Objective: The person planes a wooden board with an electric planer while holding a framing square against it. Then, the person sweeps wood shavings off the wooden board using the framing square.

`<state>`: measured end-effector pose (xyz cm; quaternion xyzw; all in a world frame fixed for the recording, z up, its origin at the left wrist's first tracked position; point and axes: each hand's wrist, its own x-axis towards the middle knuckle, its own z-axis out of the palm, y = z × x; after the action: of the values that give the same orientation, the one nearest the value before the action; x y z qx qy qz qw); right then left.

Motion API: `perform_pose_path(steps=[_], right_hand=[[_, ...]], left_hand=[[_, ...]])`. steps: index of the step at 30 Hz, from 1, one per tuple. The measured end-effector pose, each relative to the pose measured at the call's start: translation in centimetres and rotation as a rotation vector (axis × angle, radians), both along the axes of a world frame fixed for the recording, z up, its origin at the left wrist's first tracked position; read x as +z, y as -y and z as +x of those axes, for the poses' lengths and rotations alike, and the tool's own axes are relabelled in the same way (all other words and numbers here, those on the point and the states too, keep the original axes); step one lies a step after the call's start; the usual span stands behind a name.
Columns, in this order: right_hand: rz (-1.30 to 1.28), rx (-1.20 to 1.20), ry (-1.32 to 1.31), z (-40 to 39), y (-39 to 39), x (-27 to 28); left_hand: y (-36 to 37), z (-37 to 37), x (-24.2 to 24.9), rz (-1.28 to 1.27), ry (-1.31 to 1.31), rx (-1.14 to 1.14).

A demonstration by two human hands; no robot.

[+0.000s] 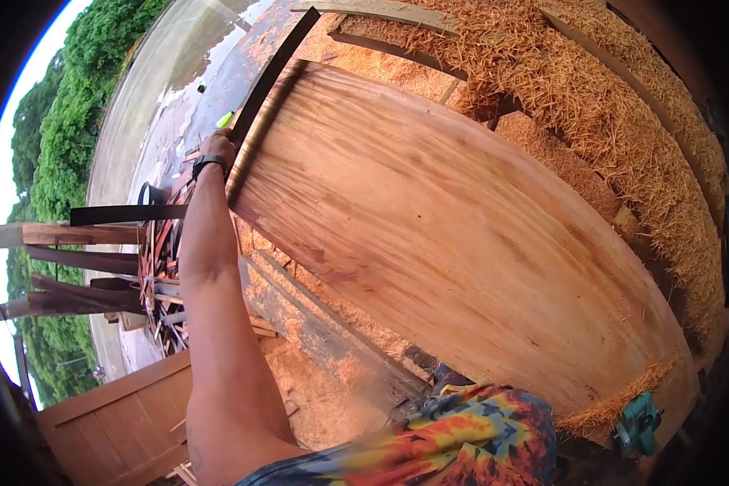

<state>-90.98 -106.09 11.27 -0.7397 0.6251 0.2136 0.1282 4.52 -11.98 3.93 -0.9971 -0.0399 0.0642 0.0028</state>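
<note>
My left hand (219,147), with a watch on its wrist, is closed around a dark framing square (271,77). One leg of the square runs along the end of a wide wooden slab (429,243). Its other leg points left, away from the slab, and my forearm hides the corner. The slab has streaky brown grain and a planed-looking top face. My right hand is out of view. At the slab's near right end sits a teal power tool (640,421), partly cut off by shadow, beside a strip of shavings (616,401).
Heaped wood shavings (535,49) lie along the slab's far side. Thick beams (81,235) and a pile of scrap sticks (166,267) are at left. A panelled wooden door (121,421) leans lower left. Wet pavement (162,89) lies beyond.
</note>
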Motion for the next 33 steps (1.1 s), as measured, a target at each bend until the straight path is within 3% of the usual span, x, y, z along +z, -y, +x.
perform_pose_path(steps=[21, 27, 30, 33], right_hand=[[-0.030, 0.000, -0.132, -0.1, 1.1, 0.7], [-0.034, 0.016, -0.125, -0.5, 1.0, 0.8], [-0.049, 0.032, -0.111, -2.6, 2.1, 0.5], [-0.069, 0.061, -0.086, -5.3, 3.1, -0.6]], left_hand=[[-2.6, 3.7, -2.0, 0.026, -0.025, -0.066], [-0.1, 1.4, -1.2, 0.144, -0.016, -0.118], [4.9, -3.8, 0.0, 0.058, 0.050, -0.119], [6.5, -7.2, -2.4, 0.035, 0.133, -0.201]])
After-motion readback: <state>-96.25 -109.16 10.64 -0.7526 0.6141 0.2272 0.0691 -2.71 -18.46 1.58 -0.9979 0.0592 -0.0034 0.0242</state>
